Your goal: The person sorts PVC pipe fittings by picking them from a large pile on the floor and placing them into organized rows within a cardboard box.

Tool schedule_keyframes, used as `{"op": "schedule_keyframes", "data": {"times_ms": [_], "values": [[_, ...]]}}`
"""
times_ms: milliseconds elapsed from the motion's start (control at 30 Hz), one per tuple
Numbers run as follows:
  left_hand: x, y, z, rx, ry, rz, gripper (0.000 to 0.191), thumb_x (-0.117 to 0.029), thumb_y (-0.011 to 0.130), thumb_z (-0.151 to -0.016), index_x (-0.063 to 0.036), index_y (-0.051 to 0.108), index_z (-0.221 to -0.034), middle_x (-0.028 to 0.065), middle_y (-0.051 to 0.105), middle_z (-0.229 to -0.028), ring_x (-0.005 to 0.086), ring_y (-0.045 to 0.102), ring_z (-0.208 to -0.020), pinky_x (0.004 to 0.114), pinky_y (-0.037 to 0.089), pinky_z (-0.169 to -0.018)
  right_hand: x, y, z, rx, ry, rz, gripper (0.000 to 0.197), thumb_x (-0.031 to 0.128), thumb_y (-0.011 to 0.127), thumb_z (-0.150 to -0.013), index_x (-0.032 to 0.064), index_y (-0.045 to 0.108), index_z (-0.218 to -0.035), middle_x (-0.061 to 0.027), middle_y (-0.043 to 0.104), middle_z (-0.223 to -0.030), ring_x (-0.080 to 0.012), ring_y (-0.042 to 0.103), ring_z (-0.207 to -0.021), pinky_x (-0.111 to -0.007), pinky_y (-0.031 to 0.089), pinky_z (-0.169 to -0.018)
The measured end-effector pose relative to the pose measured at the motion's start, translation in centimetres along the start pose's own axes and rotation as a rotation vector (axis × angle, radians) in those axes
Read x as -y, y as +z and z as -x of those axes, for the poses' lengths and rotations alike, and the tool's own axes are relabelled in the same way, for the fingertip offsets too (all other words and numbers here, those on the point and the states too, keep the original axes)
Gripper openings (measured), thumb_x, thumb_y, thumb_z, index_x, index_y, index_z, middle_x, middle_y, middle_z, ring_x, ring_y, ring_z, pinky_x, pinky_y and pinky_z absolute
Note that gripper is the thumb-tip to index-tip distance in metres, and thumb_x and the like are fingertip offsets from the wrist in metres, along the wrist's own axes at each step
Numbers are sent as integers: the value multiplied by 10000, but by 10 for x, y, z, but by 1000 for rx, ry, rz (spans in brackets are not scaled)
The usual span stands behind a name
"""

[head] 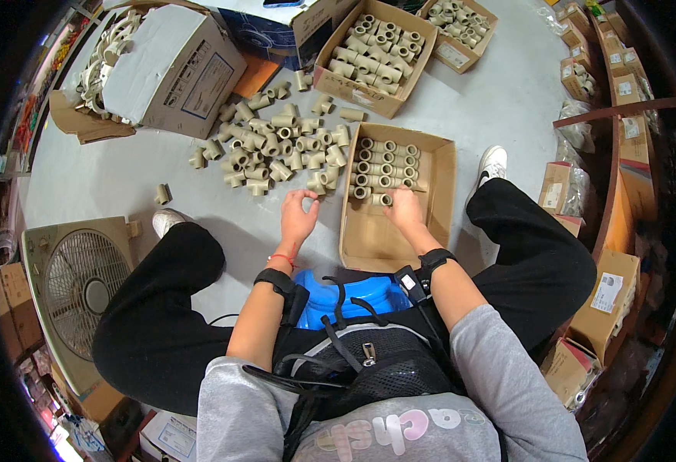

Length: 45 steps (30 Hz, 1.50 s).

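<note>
My right hand (405,209) reaches into an open cardboard box (395,248) and grips a beige plastic tee pipe fitting (380,200) by its right end. Above that fitting, several rows of matching tees (385,167) lie side by side with their round openings facing up. My left hand (299,218) hovers over the floor left of the box, its fingers loosely curled and apart, with nothing seen in it. Just beyond its fingertips lies the near edge of a loose heap of tee fittings (283,144).
Full boxes of fittings (366,98) (452,55) stand beyond the heap. A large white carton (182,75) sits at upper left, a box fan (83,289) at left. Shelves with small cartons (606,283) line the right. A blue plastic seat (326,294) is under me.
</note>
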<state>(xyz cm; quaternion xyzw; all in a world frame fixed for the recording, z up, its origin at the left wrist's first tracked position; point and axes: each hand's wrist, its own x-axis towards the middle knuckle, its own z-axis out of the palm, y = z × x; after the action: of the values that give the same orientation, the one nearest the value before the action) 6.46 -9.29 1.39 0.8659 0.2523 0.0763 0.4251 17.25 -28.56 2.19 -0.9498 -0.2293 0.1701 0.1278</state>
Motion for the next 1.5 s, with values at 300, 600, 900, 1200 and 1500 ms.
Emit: {"op": "schedule_keyframes", "data": {"times_ms": [300, 600, 900, 1200, 1500], "values": [[32, -8, 12, 135, -180, 16, 161, -136, 506, -608, -55, 522, -746, 112, 486, -790, 205, 459, -734, 276, 375, -653, 10, 3, -5, -24, 25, 4, 151, 69, 563, -502, 6, 535, -636, -130, 479, -756, -265, 504, -657, -327, 423, -608], [31, -5, 13, 242, -245, 28, 190, -114, 501, -590, -55, 523, -769, 106, 494, -818, 216, 464, -760, 284, 375, -658, 9, 6, -4, -48, 40, -28, 148, 53, 557, -506, -3, 529, -641, -142, 483, -772, -273, 510, -659, -322, 432, -593], [32, -1, 14, 250, -206, 45, 168, -112, 514, -572, -65, 538, -732, 149, 494, -792, 258, 461, -771, 297, 365, -683, 16, -1, 0, -13, 127, -40, 175, 60, 576, -509, 2, 532, -669, -143, 478, -795, -280, 505, -687, -330, 428, -609], [29, -3, 15, 248, -207, 33, 171, -113, 516, -567, -68, 540, -730, 141, 494, -777, 244, 467, -729, 294, 377, -650, 17, 0, -4, -82, 92, -95, 209, 31, 542, -494, 5, 534, -702, -163, 481, -771, -289, 497, -682, -329, 419, -622], [22, -6, 6, 209, -199, 140, 161, -116, 501, -609, -46, 522, -752, 109, 510, -737, 173, 472, -646, 261, 384, -596, 14, 13, -8, -90, 140, -271, 276, 50, 540, -518, 16, 517, -791, -153, 467, -818, -288, 477, -722, -330, 398, -660]]}}
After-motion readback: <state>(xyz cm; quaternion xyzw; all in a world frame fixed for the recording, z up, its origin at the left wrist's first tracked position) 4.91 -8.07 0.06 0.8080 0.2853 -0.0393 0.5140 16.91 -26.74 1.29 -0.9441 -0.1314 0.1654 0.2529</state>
